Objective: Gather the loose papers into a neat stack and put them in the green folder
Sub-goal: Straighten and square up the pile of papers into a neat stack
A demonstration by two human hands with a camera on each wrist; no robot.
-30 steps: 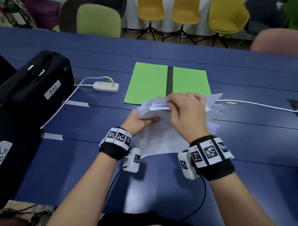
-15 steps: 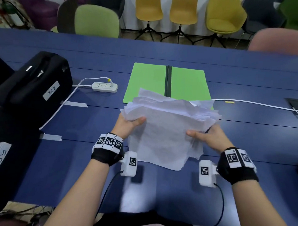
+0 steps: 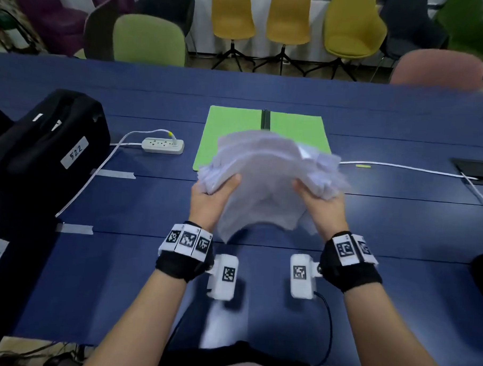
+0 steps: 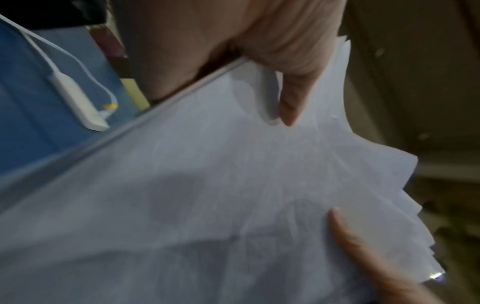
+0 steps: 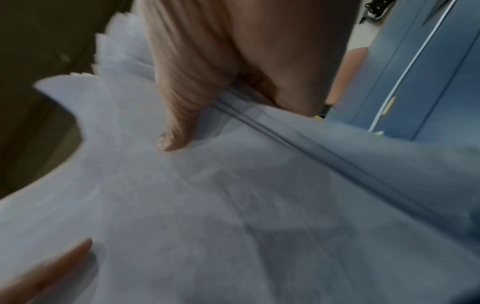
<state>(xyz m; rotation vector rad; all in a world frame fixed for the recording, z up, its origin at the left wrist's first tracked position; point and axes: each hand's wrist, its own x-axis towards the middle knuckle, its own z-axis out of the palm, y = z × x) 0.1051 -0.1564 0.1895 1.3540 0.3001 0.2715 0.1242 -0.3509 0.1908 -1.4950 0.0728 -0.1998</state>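
My left thumb [image 4: 288, 98] lies on top of the papers [image 3: 265, 181] and the fingers curl underneath, so the left hand [image 3: 209, 198] grips the bundle's left edge; my right thumb [image 5: 179, 123] presses on the top sheet in the same way, and the right hand [image 3: 320, 211] clamps the right edge. I hold the papers lifted clear of the blue table [image 3: 398, 231], sagging toward me, the sheet edges fanned and uneven, blurred in all views. Just beyond them the green folder [image 3: 231, 127] lies open flat on the table, its near part hidden behind the bundle. To the left sit a white power strip [image 3: 163, 146] and a black case [image 3: 45, 141]; a white cable [image 3: 401, 167] runs off to the right.
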